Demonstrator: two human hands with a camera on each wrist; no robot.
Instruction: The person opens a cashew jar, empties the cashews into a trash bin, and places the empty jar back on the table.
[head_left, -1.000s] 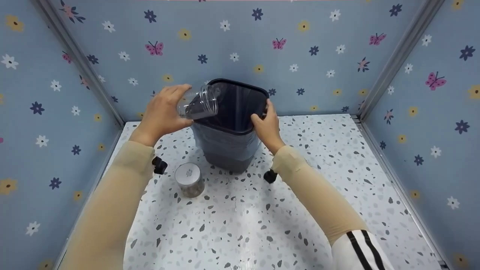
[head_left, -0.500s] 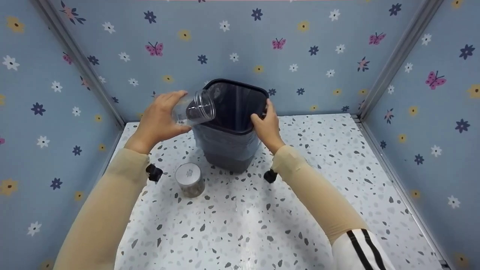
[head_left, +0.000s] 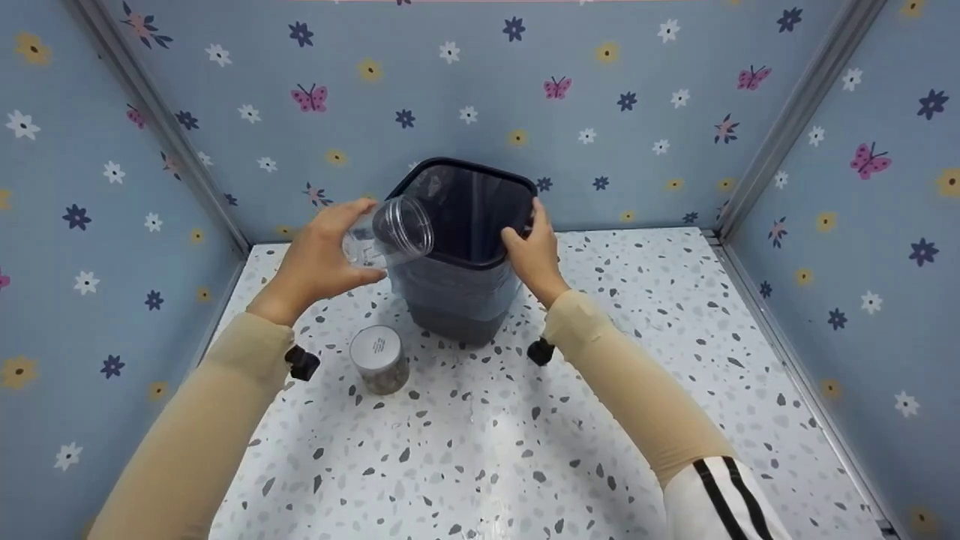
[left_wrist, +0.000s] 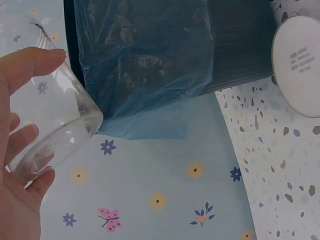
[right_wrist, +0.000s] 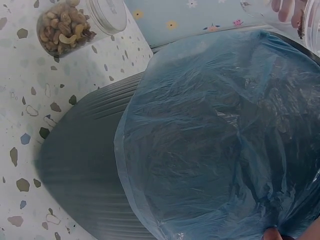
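Note:
My left hand (head_left: 315, 251) holds a clear jar (head_left: 403, 229) with no lid, fingers and thumb around its base end. The jar is tilted, its mouth facing right at the left rim of a dark bin (head_left: 454, 300). Small brown bits show near the jar's mouth in the right wrist view. A thin blue bag (right_wrist: 195, 130) lines the bin and hangs over its outside. My right hand (head_left: 537, 251) grips the bin's right rim, thumb on the near side; only a fingertip of it shows in the right wrist view.
A second jar (head_left: 379, 361), with a pale lid, stands on the speckled tabletop (head_left: 480, 450) left of the bin's foot; cashews and other nuts (right_wrist: 65, 25) show through its side. Flowered wall panels (head_left: 480, 90) enclose the table behind and at both sides.
My left hand and the clear jar have moved slightly down and toward me; the jar's mouth now turns more to the near side. My right hand and the bin have stayed still.

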